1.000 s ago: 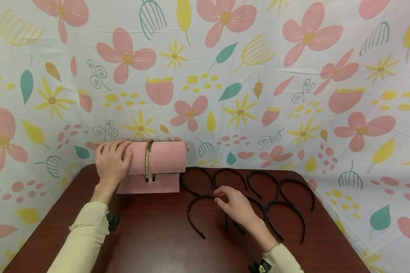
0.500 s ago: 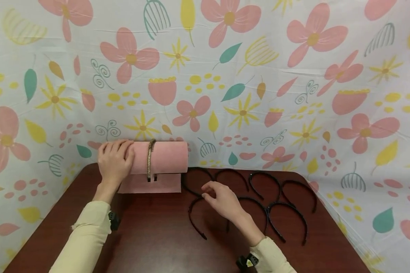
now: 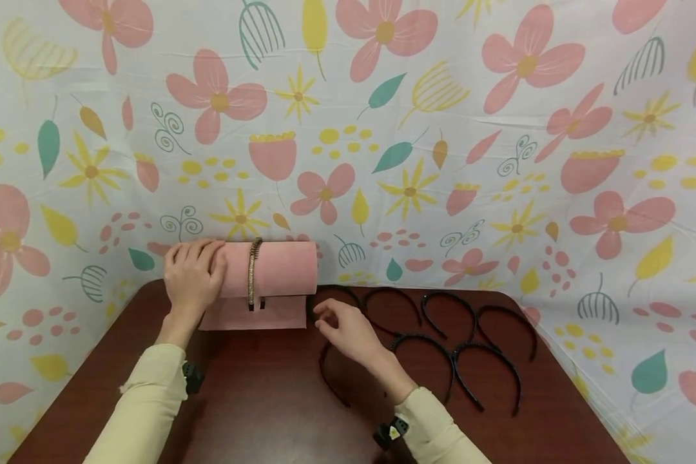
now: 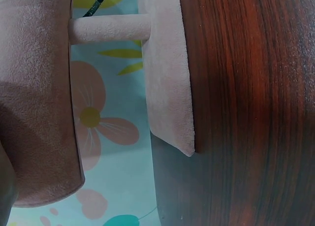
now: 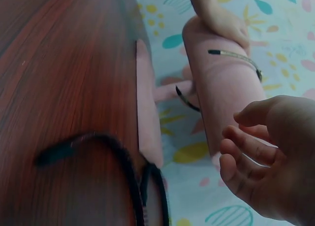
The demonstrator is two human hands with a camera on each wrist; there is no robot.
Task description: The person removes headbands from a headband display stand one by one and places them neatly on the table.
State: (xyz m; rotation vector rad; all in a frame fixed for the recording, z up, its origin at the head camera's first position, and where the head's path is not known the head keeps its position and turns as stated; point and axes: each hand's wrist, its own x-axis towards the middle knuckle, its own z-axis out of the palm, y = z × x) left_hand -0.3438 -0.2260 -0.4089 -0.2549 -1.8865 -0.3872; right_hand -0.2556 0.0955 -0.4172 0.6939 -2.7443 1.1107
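A pink, plush-covered headband stand [image 3: 287,267] stands at the back left of the table, a horizontal roll on a short post over a flat base. My left hand [image 3: 193,277] grips the left end of the roll, fingers over the top and thumb along the front. Around the roll sits a gold headband [image 3: 252,277] with dark tips. To the right of the stand my right hand [image 3: 350,334] hovers over a dark headband [image 3: 332,381], partly hiding it. Its fingers are loosely bent, and nothing shows between them in the right wrist view.
Several black headbands lie in two rows on the right side of the dark wood table [image 3: 255,399], among them a front one [image 3: 516,374] and a back one [image 3: 449,295]. A flower-printed cloth [image 3: 348,116] hangs behind the table's rear edge.
My right hand has moved left across the headbands, closer to the stand's right end. The left hand, the stand and the gold headband have stayed in place.
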